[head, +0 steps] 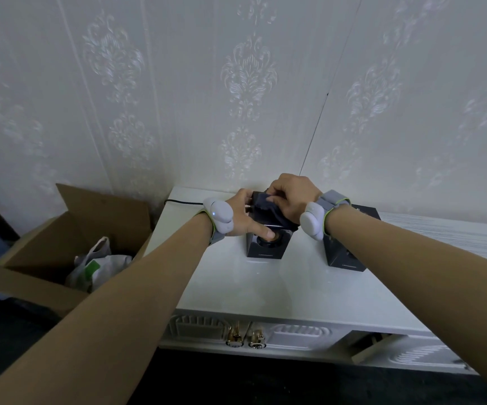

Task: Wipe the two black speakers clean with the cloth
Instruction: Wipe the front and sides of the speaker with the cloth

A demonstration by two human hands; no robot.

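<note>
Left speaker: small black cube-shaped speaker (265, 247) stood on the glossy white desk (280, 285), near the wall; round driver faced the camera; top hidden under hands and cloth.
Right speaker: second small black cube-shaped speaker (343, 258) sat just beside the first, partly covered by the right forearm; not touched by either hand.
Cloth: dark grey soft cloth (265, 207) lay bunched on top of the left speaker, pressed down there.
Left hand: left hand (245, 214) gripped the left speaker from its left side, thumb laid along the front top edge, fingers curled behind; served as the brace.
Right hand: right hand (290, 197) closed on the cloth, fingers curled over it, knuckles up.
Step in hand: judged to be wiping of the top face of the left speaker; right speaker not yet being wiped.
Doing it well: firm brace needed, since a light cube on a slick desk would likely slide; short strokes toward the edges; light pressure near the driver cone; care with the black cable (183, 203) running off the back.
Surroundings: open brown cardboard box (96, 217) with white plastic bags (99, 267) to the left; pale patterned wallpaper (236, 83) behind.
</note>
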